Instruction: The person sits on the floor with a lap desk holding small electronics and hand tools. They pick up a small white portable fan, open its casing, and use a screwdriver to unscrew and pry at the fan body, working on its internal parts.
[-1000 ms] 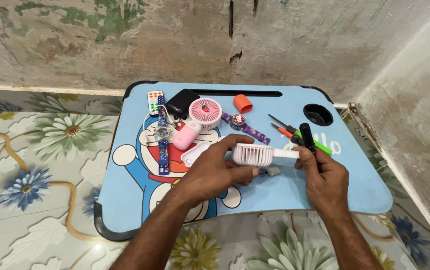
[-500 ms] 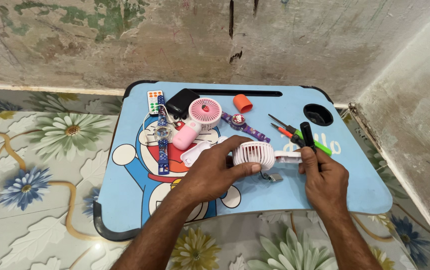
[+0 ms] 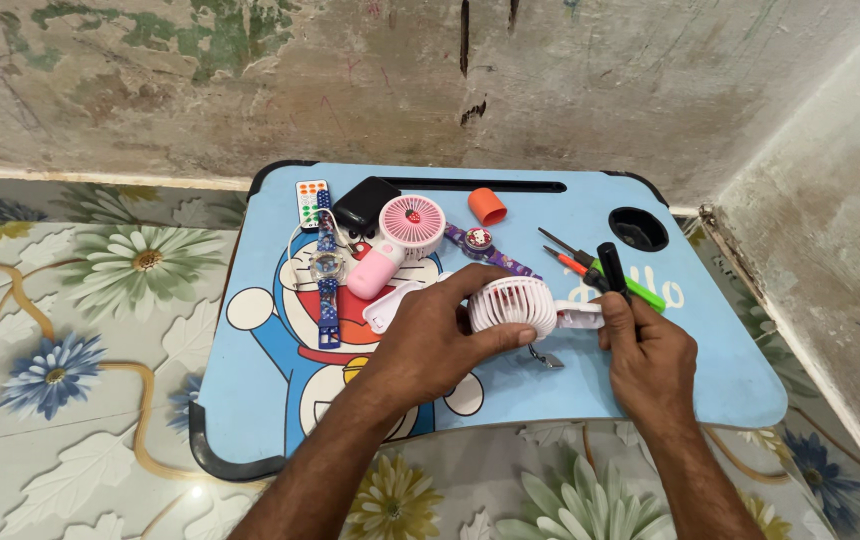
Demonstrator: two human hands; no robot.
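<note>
White handheld fan [image 3: 516, 305]: now turned grille-up from side-on a second ago, gripped by my left hand [image 3: 437, 335] over the blue lap table [image 3: 710, 360], my right hand [image 3: 650, 345] clasping a black-handled screwdriver [image 3: 612, 268] at its handle.

Two handheld fans [image 3: 513, 304] [image 3: 397, 243], two wristwatches [image 3: 327, 270] [image 3: 480, 244], three screwdrivers [image 3: 618, 277], one remote [image 3: 311, 203].
</note>
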